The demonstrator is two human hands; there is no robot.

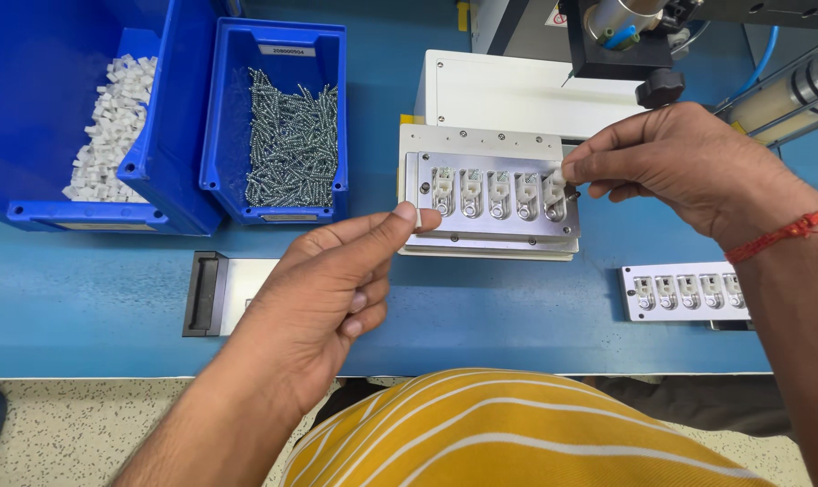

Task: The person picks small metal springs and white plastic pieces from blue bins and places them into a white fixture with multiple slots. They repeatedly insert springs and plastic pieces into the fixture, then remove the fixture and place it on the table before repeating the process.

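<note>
Now right hand [688,167] pinches small white piece [558,179] over metal tray [493,225]; left hand [337,293] loosely curled, touching tray edge, holding nothing seen.

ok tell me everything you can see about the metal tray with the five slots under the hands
The metal fixture plate is a flat, silvery rectangle with a row of five pockets, each holding a small white part. It lies level on a pale base block on the blue table, in front of a white machine housing. The right hand pinches the white part at the rightmost pocket; the left hand has its thumb at the plate's left edge.
</note>
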